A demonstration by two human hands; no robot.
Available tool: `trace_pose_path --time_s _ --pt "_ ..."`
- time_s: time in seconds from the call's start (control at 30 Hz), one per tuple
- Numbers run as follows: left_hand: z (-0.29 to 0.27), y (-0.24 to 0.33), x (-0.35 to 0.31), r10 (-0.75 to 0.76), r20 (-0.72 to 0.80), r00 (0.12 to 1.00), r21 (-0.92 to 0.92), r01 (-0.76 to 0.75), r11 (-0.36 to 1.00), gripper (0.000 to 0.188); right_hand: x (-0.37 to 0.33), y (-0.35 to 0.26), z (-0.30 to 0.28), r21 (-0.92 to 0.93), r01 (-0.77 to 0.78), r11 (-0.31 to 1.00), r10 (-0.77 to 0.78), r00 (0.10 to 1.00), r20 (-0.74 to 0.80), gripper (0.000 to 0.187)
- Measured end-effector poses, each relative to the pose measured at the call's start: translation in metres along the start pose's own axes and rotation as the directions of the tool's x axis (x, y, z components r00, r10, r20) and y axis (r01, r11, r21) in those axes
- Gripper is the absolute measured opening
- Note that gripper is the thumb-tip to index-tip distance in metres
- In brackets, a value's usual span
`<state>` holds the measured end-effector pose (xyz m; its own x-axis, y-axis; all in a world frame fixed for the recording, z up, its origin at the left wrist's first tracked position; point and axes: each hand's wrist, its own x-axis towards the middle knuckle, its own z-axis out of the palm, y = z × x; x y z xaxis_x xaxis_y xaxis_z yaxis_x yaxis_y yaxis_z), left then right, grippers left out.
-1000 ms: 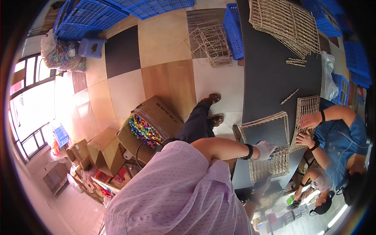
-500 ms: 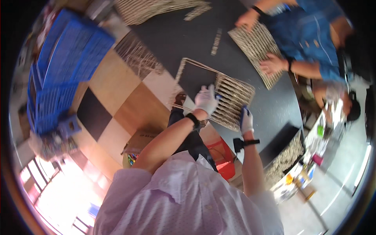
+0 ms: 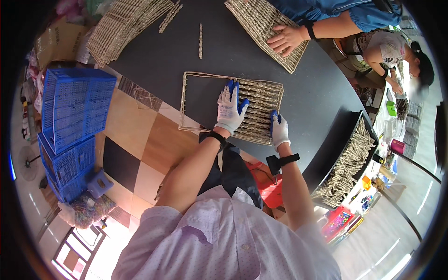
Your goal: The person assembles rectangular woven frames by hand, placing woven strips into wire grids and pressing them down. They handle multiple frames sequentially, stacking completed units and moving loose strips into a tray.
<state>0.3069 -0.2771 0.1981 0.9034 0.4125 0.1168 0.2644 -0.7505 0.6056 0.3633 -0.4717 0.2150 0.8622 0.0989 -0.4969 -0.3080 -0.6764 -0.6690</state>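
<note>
A rectangular wire frame rests on the dark table, its right part filled with rows of twisted, straw-coloured strips. Its left part is open, and the table shows through. My left hand, in a white glove with blue fingertips, lies over the left edge of the strips, fingers stretched and thumb apart. At the frame's right side, my gloved right hand has its fingers closed along the edge; the part of its grip beneath the frame is hidden.
Another person's hand presses on a similar woven panel across the table. Stacked panels lie far left, with a loose strip nearer the middle. A black bin of twisted strips stands right; blue crates stand left.
My view has swung, so the frame now appears straighter and less tilted. My left hand sits over the strips' left edge with fingers stretched; my right hand stays at the frame's right side.
</note>
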Motion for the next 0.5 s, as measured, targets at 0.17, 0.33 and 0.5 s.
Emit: trace_pose_path --time_s 0.17,0.33,0.5 --pt "0.005 -0.006 -0.004 0.081 0.109 0.991 -0.001 -0.081 0.997 0.063 0.041 -0.029 0.016 -0.083 -0.006 0.997 -0.011 0.979 -0.204 0.046" --pt "0.001 -0.006 -0.001 0.024 0.127 0.992 0.064 -0.033 0.997 0.060 0.064 -0.082 0.024 -0.163 -0.105 0.981 0.079 0.984 -0.157 0.048" --pt "0.009 -0.004 -0.007 -0.010 0.081 0.997 0.082 0.003 0.997 0.059 0.012 -0.017 0.004 -0.213 -0.009 0.977 -0.028 0.985 -0.169 0.048"
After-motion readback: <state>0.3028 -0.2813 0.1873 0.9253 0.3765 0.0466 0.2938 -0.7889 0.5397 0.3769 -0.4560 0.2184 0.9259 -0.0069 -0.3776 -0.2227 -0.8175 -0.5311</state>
